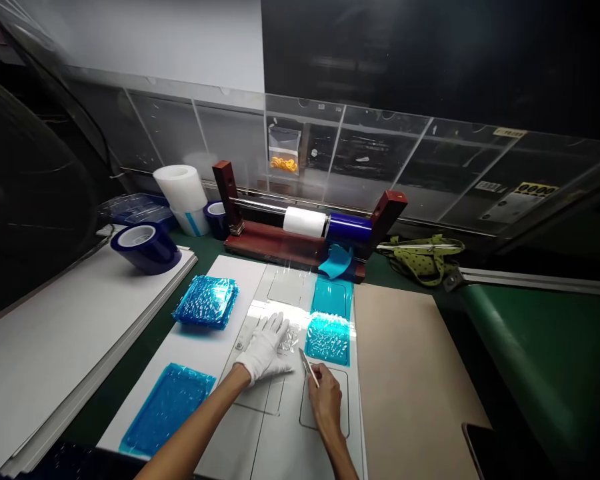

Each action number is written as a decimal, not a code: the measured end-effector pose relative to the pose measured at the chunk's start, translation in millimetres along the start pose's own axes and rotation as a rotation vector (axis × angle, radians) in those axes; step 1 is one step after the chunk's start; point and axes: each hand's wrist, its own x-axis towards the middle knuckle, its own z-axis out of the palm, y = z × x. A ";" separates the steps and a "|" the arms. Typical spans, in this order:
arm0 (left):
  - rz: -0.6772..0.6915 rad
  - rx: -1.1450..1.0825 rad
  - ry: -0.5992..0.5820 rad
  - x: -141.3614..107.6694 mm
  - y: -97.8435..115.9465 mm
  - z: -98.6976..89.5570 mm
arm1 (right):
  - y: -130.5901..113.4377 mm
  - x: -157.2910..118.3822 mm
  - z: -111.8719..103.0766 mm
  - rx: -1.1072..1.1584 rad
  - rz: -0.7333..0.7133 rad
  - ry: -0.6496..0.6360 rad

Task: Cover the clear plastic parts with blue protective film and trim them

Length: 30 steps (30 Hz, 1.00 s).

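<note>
My left hand [264, 350], in a white glove, lies flat with its fingers stretched out on a clear film [289, 339] over the white board [275, 443]. Bare and closed, my right hand [325, 393] grips a slim utility knife [309, 369], its tip pointing up and left near the film's right edge. Just beyond the knife, a blue film piece [327, 339] with a bubbly surface covers part of the board. Thin dark outlines of rounded rectangles are marked on the board. Left of my gloved hand sit a stack of blue film pieces [207, 302] and a flat blue sheet [167, 408].
Behind the board, a dark red wooden stand [280, 243] carries a white roll [305, 222] and a blue film roll [349, 228]. More rolls, including a blue tape roll [147, 250], stand at left. Brown cardboard [410, 360], a phone [480, 447] and a green pouch [427, 257] lie right.
</note>
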 end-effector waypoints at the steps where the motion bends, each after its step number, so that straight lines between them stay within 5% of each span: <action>1: 0.015 0.015 -0.007 5.4 -0.3 0.1 | -0.5 2.5 1.0 0.005 -0.001 -0.006; 13: 0.180 0.170 0.130 15.6 -14.3 -10.7 | -6.7 2.4 0.1 0.521 0.242 -0.212; 15: 0.222 0.206 0.160 15.5 -14.1 -12.2 | 5.3 -0.4 -10.3 0.494 0.244 -0.149; 18: 0.290 0.255 0.219 2.8 -9.1 -12.5 | 43.8 -2.7 -40.2 0.264 0.204 0.120; 20: 0.328 0.286 0.268 -15.4 -4.7 -11.4 | 77.0 -4.1 -65.7 0.049 0.151 0.284; 24: 0.384 0.341 0.384 -64.5 -0.6 -2.6 | 127.6 -11.2 -107.0 -0.322 0.113 0.418; 30: 0.461 0.397 0.547 -136.6 -3.5 37.7 | 133.1 -43.0 -108.5 -0.382 0.015 0.525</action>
